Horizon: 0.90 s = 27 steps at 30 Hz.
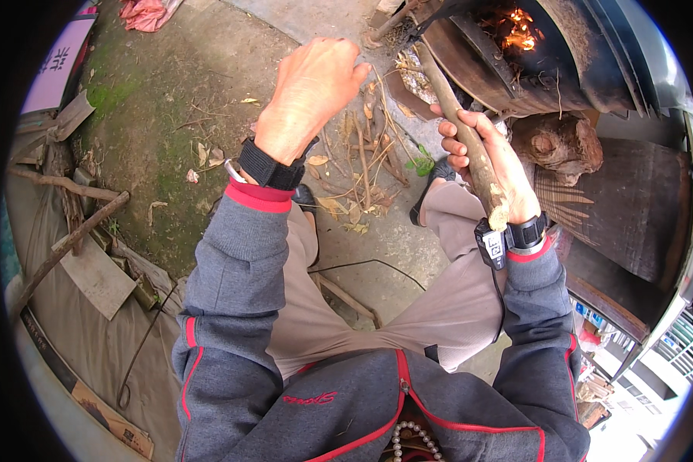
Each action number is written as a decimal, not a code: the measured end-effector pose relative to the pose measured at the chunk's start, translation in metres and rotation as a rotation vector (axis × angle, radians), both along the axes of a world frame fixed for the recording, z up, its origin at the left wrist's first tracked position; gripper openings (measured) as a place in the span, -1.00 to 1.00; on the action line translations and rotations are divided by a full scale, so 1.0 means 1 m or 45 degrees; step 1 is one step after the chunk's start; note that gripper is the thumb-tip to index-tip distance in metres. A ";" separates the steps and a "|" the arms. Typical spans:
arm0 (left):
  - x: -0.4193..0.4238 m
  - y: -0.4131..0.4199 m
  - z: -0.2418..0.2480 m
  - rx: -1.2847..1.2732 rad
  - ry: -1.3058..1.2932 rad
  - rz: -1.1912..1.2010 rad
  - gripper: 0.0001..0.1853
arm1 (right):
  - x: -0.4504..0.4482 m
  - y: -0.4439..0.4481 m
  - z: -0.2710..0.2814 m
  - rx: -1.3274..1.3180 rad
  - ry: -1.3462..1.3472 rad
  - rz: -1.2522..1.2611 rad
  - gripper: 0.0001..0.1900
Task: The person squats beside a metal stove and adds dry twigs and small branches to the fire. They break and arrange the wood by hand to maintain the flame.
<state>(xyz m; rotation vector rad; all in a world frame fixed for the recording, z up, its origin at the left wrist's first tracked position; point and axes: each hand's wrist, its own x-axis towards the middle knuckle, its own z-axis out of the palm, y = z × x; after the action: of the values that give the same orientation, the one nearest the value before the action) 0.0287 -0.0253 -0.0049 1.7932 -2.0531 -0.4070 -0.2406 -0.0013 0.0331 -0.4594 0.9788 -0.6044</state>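
Observation:
My right hand (499, 167) is wrapped around a thick wooden stick (459, 115). Its sawn end lies by my wrist, and the far end points up towards the fire (520, 32). My left hand (317, 81) is raised over the ground, back upward, with its fingers curled under. The palm side is hidden, so whether it holds anything is unclear. Below and between the hands, broken twigs (365, 161) and dry leaves (352, 211) lie in a heap between my shoes. Flames burn inside a dark metal stove opening (572, 75) at the upper right.
A cut log (557, 144) sits beneath the stove opening, beside a dark board (618, 202). On the left, branches (72, 242) and a flat slab (95, 277) lie by a draped tarp (98, 358). A black cable (369, 263) crosses between my legs.

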 end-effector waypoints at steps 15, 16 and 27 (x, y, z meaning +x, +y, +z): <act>-0.002 0.004 0.005 -0.008 0.118 0.068 -0.64 | 0.014 0.006 0.010 -0.034 0.127 0.143 -0.45; -0.002 0.004 0.004 -0.019 0.119 0.066 -0.63 | 0.014 0.006 0.011 -0.049 0.105 0.180 -0.46; -0.006 0.004 -0.004 -0.169 0.089 0.062 -0.61 | 0.026 0.017 0.028 -0.119 -0.130 0.260 -0.48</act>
<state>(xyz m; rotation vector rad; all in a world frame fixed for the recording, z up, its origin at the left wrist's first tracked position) 0.0228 -0.0217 -0.0093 1.7224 -1.9382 -0.3077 -0.2141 0.0156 0.0608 -0.5978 0.7974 -0.4854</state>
